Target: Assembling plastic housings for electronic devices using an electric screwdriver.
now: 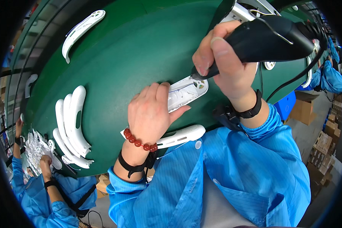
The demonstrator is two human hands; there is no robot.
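A white curved plastic shell lies hollow side up on the green table, with thin wires and small parts inside it. My left hand is closed over its left end, the thumb along the near edge, hiding that part. My right hand grips a black corded electric screwdriver, tilted down to the left. The tool's tip meets the shell's right end, beside a round opening; the exact contact spot is too small to make out. Just below my left wrist, another white shell rests near the table's front edge.
Several white shells lie stacked to the left, and a single shell sits at the far left. A metal and black device stands at the back right. The tool's cable loops on the right. At lower left a co-worker's hand handles white parts.
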